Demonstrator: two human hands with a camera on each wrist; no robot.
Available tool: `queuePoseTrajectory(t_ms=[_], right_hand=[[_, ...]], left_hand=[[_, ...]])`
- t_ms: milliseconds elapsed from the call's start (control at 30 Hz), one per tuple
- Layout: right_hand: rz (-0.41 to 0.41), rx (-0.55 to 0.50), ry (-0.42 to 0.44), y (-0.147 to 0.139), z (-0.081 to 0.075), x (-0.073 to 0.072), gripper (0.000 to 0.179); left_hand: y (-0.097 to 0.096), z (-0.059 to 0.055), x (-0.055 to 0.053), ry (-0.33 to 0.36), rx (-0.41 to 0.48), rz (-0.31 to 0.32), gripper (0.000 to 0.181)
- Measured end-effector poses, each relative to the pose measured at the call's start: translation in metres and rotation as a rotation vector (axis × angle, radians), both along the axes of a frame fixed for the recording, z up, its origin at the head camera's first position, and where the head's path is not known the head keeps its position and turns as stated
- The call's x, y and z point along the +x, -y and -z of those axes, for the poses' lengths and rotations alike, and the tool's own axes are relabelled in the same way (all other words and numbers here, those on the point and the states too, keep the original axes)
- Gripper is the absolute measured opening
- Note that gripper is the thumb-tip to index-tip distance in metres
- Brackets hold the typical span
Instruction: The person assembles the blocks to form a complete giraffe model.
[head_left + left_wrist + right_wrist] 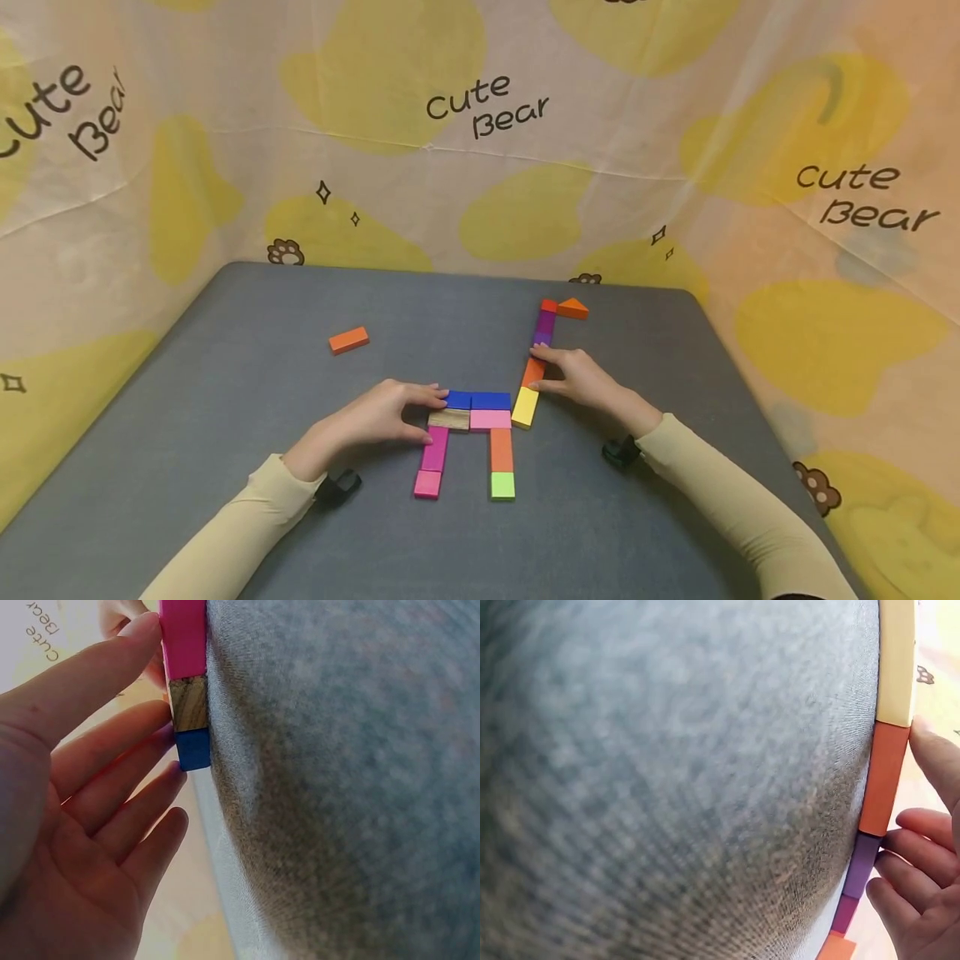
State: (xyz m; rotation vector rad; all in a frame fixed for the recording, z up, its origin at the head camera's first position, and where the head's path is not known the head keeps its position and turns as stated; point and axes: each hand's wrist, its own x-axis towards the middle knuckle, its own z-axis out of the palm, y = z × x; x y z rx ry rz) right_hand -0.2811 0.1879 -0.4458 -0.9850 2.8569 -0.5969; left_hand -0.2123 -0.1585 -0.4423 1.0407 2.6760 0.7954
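Flat on the table lie coloured blocks in a four-legged-looking figure with a slanting column. My left hand touches its left end with extended fingers, thumb by the magenta block, fingertips at the wood-grain block and blue block. A pink block adjoins the wood-grain one; below are an orange and a light green block. My right hand lies along the column, thumb near where the yellow block meets an orange block, fingertips against the purple block.
Atop the column sit a red block and an orange triangular block. Away to the left lies a separate orange block. The grey table ends at a printed cloth backdrop behind and on both sides.
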Motion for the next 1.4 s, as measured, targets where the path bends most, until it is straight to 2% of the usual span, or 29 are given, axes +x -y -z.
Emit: queuePoseTrajectory(t_ms=[267,367,433,633,800,900,1000,1133,1400], right_hand=[[0.001,-0.009,0.007,0.000,0.002,-0.001,0.067],[0.001,-0.011,0.001,0.000,0.003,-0.002,0.067],[0.000,-0.019,-0.001,0.000,0.003,-0.002,0.067],[-0.002,-0.044,-0.006,0.000,0.004,-0.003,0.067],[0.016,-0.050,0.011,-0.002,0.004,-0.004,0.067],[0.016,-0.057,0.016,-0.003,0.005,-0.003,0.067],[0.014,-0.059,0.015,-0.002,0.006,-0.004,0.067],[0.011,-0.057,0.004,-0.002,0.006,-0.003,0.067],[0.019,-0.057,0.018,-0.003,0.005,-0.003,0.068]], left_hand=[[-0.002,-0.002,0.000,-0.005,-0.007,0.008,0.054],[0.001,-0.002,-0.001,-0.023,0.009,0.003,0.054],[0.008,-0.004,-0.004,-0.062,0.031,-0.020,0.054],[0.044,-0.011,-0.024,-0.166,0.139,-0.204,0.055],[0.074,-0.014,-0.042,-0.157,0.189,-0.360,0.055],[0.087,-0.015,-0.051,-0.101,0.196,-0.448,0.054],[0.099,-0.011,-0.058,-0.074,0.183,-0.501,0.055],[0.111,-0.005,-0.066,-0.062,0.150,-0.511,0.055],[0.120,0.002,-0.072,0.018,0.064,-0.588,0.061]])
